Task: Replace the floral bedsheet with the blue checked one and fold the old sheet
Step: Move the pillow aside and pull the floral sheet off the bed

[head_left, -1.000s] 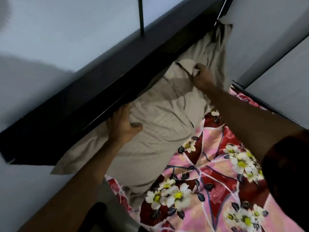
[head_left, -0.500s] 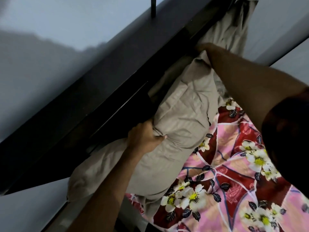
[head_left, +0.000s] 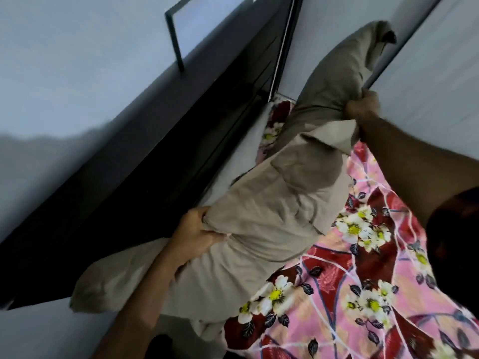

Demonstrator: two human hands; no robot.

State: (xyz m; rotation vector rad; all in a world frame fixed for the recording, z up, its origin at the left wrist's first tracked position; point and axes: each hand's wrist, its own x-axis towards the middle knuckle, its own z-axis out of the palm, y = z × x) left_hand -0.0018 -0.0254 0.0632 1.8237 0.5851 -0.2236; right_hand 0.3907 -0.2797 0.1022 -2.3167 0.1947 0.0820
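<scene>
1. The right hand [head_left: 361,107], at the far right, has its grip closed hard on a bunch of beige pillowcase; a second ago it only pinched that fabric while the pillow lay flat against the headboard
2. The left hand [head_left: 193,231], nearer and to the left, now clamps what looks like the near end of the same beige pillow [head_left: 298,182], thumb on top and fingers tucked under; earlier it merely rested there
3. Between the two grips the pillow has come up off the bed, tilted, its far end raised against the pale wall
4. A second beige pillow [head_left: 145,281] lies under the left forearm at the near left edge of the bed
5. The lift has uncovered the far corner of the floral bedsheet [head_left: 350,294] and a strip of pale mattress [head_left: 233,164] beside the dark headboard [head_left: 124,193]
6. Judged from this, the bed is being cleared: the floral sheet is spread on the mattress, not yet stripped, and the blue checked one is out of view
</scene>
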